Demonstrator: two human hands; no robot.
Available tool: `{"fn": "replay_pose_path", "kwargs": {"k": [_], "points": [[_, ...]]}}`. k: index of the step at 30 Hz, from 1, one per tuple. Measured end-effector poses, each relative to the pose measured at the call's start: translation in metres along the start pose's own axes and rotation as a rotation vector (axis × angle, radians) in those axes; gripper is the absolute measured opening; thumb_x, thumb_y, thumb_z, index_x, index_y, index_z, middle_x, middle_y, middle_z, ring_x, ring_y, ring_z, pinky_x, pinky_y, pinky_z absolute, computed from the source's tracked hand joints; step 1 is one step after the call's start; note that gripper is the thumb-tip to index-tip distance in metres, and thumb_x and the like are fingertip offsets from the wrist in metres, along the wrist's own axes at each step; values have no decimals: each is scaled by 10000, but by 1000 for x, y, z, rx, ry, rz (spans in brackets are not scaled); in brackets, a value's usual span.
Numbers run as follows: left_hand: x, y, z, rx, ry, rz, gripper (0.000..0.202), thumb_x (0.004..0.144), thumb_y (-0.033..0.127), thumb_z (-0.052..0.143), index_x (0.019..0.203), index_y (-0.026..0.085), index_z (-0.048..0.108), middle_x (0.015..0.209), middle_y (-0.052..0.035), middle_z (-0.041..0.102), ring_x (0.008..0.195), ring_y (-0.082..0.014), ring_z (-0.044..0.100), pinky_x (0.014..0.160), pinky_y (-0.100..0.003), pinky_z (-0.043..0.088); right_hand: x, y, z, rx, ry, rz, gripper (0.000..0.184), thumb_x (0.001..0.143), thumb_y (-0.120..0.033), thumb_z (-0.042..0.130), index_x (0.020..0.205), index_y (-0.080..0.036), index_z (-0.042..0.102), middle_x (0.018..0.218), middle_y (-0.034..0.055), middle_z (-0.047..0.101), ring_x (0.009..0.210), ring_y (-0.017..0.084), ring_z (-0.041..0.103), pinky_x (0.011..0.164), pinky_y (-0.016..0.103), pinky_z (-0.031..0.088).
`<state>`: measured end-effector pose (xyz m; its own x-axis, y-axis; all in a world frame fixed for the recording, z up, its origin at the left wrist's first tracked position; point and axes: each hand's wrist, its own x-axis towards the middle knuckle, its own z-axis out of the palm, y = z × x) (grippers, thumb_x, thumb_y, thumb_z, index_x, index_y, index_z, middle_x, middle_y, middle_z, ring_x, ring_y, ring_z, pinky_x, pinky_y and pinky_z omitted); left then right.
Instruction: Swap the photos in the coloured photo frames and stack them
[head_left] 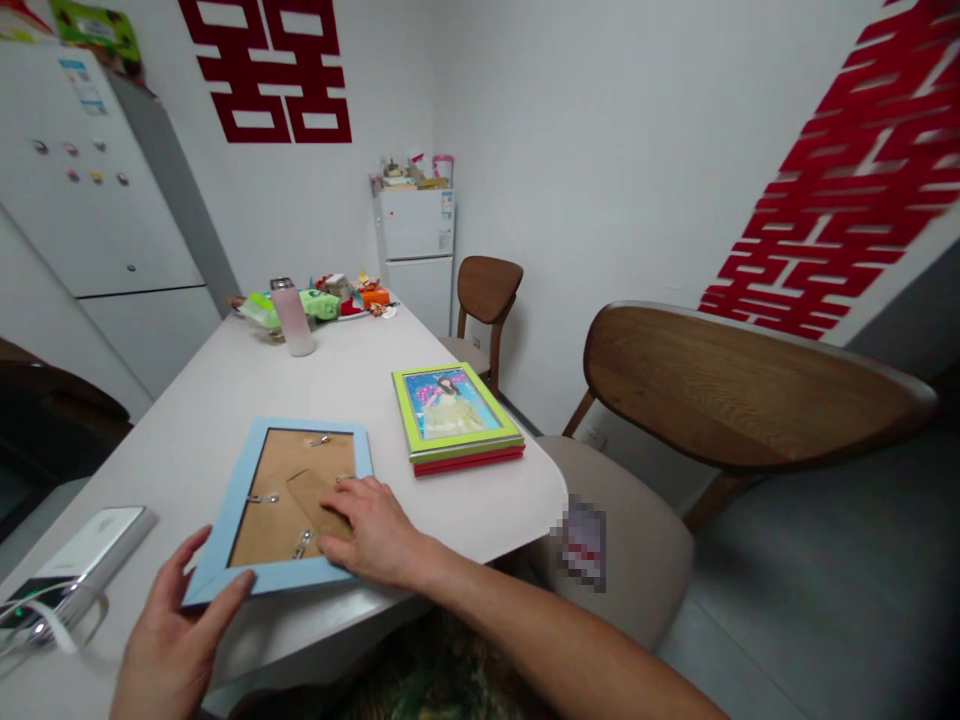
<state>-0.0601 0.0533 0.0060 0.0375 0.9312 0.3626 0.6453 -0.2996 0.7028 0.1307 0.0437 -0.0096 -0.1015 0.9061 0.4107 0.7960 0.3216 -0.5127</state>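
- Blue picture frame point(296, 434): lies face down on the white table point(225, 400), its back exposed; the kraft-brown backing board point(274, 510) is seated inside, with metal turn clips point(321, 440) at its edges and a brown stand flap point(315, 500) lying flat.
- Left hand point(176, 625): open, at the frame's near left corner, fingers spread against the edge; no closed grip.
- Right hand point(371, 530): open and flat, fingers resting on the backing board; holding nothing.
- Green picture frame point(450, 412): face up on a red frame point(469, 462), beyond and right of the blue frame; its picture is in place.
- Power bank point(86, 555): left of the blue frame, with a cable attached.
- Pink-tinted bottle point(291, 318): far beyond the blue frame, near assorted packets.
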Motion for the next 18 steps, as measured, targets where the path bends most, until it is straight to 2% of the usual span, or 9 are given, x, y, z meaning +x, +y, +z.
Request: {"fn": "replay_pose_path", "kwargs": {"k": [2, 6, 8, 11, 14, 18], "points": [[-6, -6, 0, 26, -113, -29, 577, 709, 526, 451, 1164, 176, 390, 975, -74, 612, 841, -253, 601, 651, -342, 515, -1, 2, -2, -37, -21, -4, 353, 648, -336, 551, 971, -193, 563, 988, 61, 557, 881, 195, 470, 760, 333, 377], [-19, -23, 5, 164, -262, -32, 617, 741, 503, 410, 1219, 122, 328, 977, -115, 598, 689, -244, 625, 611, -381, 515, -6, 1, -3, -61, -72, -5, 317, 625, -273, 568, 934, -200, 578, 944, 56, 556, 862, 190, 463, 752, 323, 360], [-26, -32, 9, 195, -225, 74, 544, 759, 444, 407, 1188, 111, 373, 1038, -134, 574, 844, -264, 596, 724, -408, 487, -8, 0, -1, -69, -90, 4, 317, 623, -256, 569, 936, -205, 582, 972, 63, 548, 890, 194, 456, 768, 327, 351], [-33, -45, 15, 230, -150, 227, 460, 751, 374, 451, 1141, 131, 430, 1152, -144, 510, 1057, -281, 472, 873, -469, 380, -12, -1, 2, -89, -117, 17, 317, 636, -251, 559, 950, -210, 586, 1018, 73, 541, 941, 200, 448, 800, 335, 339], [-36, -49, 16, 229, -154, 237, 468, 738, 323, 493, 1165, 149, 412, 1186, -140, 484, 1085, -269, 446, 904, -469, 351, -13, 0, 2, -107, -148, 14, 328, 646, -246, 552, 971, -212, 581, 1055, 78, 539, 969, 201, 450, 833, 340, 332], [-33, -40, 11, 162, -210, 225, 523, 689, 269, 559, 1178, 163, 409, 1274, -138, 377, 1151, -271, 361, 925, -453, 337, -2, 7, -4, -116, -180, 3, 298, 713, -228, 477, 989, -180, 576, 1048, 89, 559, 964, 189, 473, 851, 324, 346]]}}
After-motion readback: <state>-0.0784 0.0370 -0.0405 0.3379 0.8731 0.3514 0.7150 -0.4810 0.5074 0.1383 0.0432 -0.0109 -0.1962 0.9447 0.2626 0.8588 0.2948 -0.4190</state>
